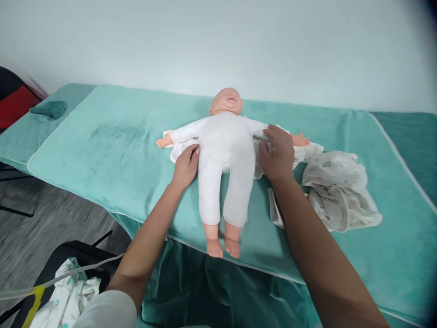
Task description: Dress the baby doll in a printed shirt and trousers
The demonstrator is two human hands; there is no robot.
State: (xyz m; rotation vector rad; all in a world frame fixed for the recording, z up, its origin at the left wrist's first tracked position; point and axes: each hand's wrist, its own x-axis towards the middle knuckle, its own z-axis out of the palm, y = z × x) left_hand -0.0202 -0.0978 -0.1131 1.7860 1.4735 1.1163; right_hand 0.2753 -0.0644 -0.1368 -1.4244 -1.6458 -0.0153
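Note:
A baby doll [226,141] with a white cloth body lies on its back, arms spread and feet toward me. Under its torso and arms a pale printed garment [180,149] is partly spread out. My left hand [186,166] rests at the doll's side on the left, over the garment's edge, with its fingers close together; whether cloth is between them is hidden. On the right, my right hand [278,154] is at the doll's sleeve, thumb and fingers apart around the garment's edge; its fingertips partly cover the arm.
A crumpled printed cloth [337,189] lies right of the doll on the green-covered bed [112,159]. Patterned clothes [73,291] lie on a black chair [80,250] at lower left, beside a pale cable [85,269]. A white wall [218,45] stands behind.

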